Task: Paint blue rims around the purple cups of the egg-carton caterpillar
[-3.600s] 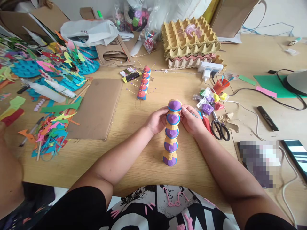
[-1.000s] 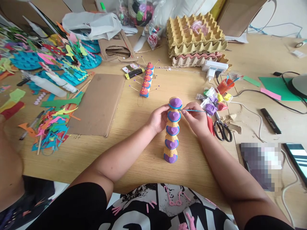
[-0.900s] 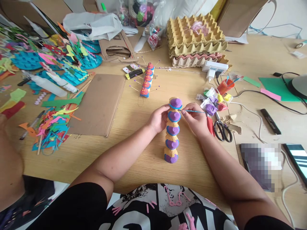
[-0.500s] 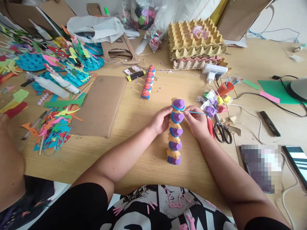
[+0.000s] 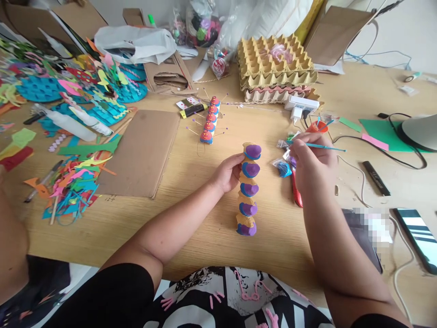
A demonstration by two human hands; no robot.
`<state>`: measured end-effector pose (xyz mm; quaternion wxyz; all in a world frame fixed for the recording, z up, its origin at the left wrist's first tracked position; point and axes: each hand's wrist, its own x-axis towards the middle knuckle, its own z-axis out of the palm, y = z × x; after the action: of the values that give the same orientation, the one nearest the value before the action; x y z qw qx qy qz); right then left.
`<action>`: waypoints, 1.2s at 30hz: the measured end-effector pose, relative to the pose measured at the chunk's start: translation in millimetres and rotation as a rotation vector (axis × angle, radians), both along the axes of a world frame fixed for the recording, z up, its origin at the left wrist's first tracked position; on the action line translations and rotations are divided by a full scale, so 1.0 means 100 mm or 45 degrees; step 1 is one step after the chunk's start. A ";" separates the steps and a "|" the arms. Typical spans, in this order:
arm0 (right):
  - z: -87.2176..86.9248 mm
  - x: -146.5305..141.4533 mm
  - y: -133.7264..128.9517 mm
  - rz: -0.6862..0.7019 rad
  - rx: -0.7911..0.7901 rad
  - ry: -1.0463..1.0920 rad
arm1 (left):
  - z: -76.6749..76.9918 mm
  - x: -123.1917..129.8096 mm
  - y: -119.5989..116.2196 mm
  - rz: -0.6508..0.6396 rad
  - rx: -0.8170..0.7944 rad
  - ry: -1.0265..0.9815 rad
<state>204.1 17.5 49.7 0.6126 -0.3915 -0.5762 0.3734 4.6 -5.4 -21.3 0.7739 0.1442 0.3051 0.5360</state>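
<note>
Right hand (image 5: 312, 159) moved one blue stick (image 5: 326, 146) away from one five-domed strip (image 5: 249, 189).

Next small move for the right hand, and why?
Probably stand the blue stick in the orange cup: the right hand holds it away from the purple-capped strip, near the cup, where similar sticks stand. The left hand holds the strip.
</note>
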 end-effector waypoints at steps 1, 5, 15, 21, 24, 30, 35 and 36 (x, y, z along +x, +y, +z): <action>0.13 0.02 0.00 0.052 0.062 -0.108 | 0.01 0.00 0.00 0.001 0.016 0.014; 0.57 0.07 -0.02 0.379 0.120 -0.619 | 0.01 0.01 -0.01 -0.008 0.084 0.054; 0.38 -0.06 0.13 0.477 0.218 -0.861 | -0.05 0.02 0.01 0.033 0.203 0.093; 0.21 -0.10 0.24 0.520 0.161 -0.797 | -0.01 0.02 0.02 0.054 0.163 0.133; 0.17 -0.11 0.24 0.553 0.166 -0.807 | -0.02 0.02 0.01 0.052 0.167 0.128; 0.12 -0.11 0.26 0.568 0.066 -0.737 | -0.01 0.01 0.01 0.049 0.211 0.074; 0.07 -0.07 0.30 0.605 0.250 -0.896 | 0.00 0.01 0.01 0.076 0.148 0.096; 0.06 -0.06 0.31 0.612 0.290 -0.915 | 0.00 0.01 0.01 0.079 0.148 0.096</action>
<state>198.3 48.2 55.5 0.3085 -0.2813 -0.8646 0.2795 5.9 -4.8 -21.1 0.7352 0.1992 0.3067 0.5707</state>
